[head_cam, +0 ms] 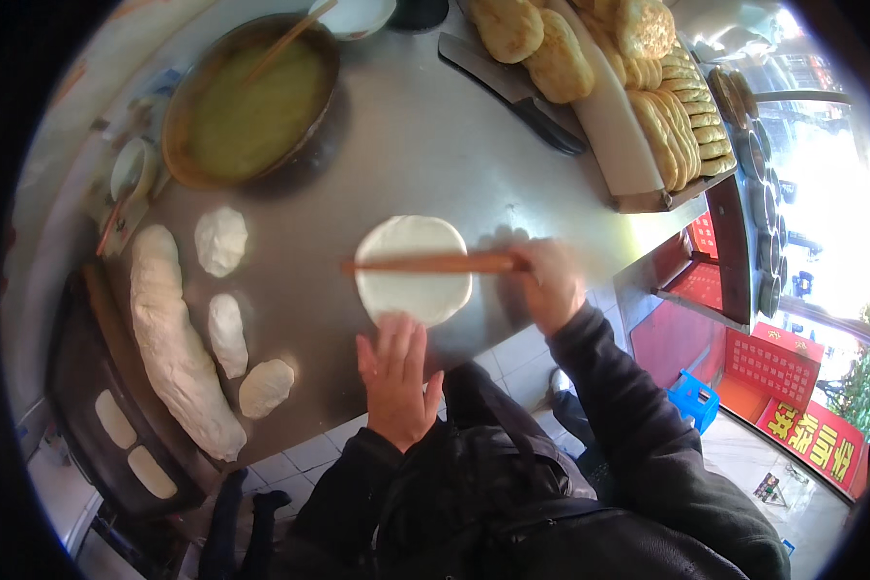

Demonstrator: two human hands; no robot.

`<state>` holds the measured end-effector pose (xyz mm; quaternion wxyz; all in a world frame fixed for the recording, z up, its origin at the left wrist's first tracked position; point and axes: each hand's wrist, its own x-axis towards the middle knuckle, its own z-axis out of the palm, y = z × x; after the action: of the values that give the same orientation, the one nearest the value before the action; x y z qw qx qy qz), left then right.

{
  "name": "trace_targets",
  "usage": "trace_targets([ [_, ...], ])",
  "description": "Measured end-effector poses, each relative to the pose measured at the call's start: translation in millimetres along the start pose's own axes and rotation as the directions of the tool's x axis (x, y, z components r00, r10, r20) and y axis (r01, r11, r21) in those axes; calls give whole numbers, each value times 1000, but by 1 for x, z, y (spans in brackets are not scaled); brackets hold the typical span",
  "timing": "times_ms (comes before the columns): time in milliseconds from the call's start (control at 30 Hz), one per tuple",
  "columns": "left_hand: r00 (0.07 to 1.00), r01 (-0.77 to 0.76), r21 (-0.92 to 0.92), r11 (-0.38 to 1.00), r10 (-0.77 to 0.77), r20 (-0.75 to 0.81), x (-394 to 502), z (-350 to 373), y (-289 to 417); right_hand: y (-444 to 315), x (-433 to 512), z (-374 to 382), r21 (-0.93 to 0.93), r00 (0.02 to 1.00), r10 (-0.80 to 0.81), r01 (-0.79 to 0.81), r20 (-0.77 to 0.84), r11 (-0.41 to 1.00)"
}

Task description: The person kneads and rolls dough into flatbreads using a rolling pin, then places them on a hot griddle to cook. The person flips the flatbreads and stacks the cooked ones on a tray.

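Observation:
A flattened round of dough point(413, 297) lies on the steel worktop near its front edge. Across it runs a thin wooden rolling pin point(435, 264), level and slightly blurred; whether it touches the dough I cannot tell. My right hand point(554, 279) is closed around the pin's right end, beside the dough. Flat, with the thumb spread, my left hand point(400, 377) rests its fingertips on the near edge of the round. Left of the round sit three small dough pieces, a lumpy ball point(221, 241), an oblong one point(228, 335) and a rounded one point(267, 388).
A long dough roll point(177, 341) lies at the left beside a dark pan point(109, 464) holding two flat dough pieces. Farther back are a large bowl of yellowish liquid point(257, 116), a cleaver point(507, 90) and a tray point(638, 202) of baked flatbreads. Another person's legs point(243, 518) show at lower left.

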<state>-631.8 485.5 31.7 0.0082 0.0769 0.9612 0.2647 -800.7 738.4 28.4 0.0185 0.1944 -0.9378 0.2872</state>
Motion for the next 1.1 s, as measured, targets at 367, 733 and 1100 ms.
trace_targets([
  [367, 865, 501, 175, 848, -480, -149, 190, -64, -78, -29, 149, 61, -207, 998, -33, 22, -50, 978],
  [733, 988, -143, 19, 990, 142, 53, 20, -7, -9, 7, -55, -3, 26, 952, -216, 215, 218, 976],
  [1100, 924, 297, 193, 935, -230, -306, 92, -5, -73, -35, 54, 60, -185, 981, -189, 195, 52, 963],
])
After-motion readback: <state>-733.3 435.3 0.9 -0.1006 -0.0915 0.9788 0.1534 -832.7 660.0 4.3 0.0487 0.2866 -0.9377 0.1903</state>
